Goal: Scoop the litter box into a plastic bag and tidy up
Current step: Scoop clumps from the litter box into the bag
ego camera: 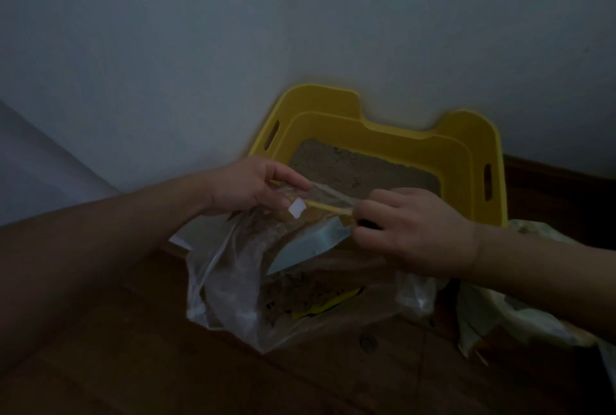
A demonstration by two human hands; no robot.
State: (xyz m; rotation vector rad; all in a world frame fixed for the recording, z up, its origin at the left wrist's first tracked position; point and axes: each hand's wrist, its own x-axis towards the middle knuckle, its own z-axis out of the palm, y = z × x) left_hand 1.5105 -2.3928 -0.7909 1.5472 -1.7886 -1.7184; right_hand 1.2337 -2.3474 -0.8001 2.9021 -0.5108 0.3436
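Observation:
A yellow litter box (466,144) with grey-brown litter (360,167) stands against the wall. In front of it a clear plastic bag (240,288) rests on the wooden floor, holding clumped litter and a pale blue sheet (310,244). My left hand (253,188) pinches the bag's upper edge near a small white tag (296,208). My right hand (410,231) pinches the same edge on the right, and the edge is stretched taut between the two hands. A bit of yellow (330,304) shows through the bag's lower part.
A second, pale crumpled plastic bag (506,314) lies on the floor at the right, under my right forearm. A dark wooden skirting board (560,178) runs along the wall right of the box. The room is dim.

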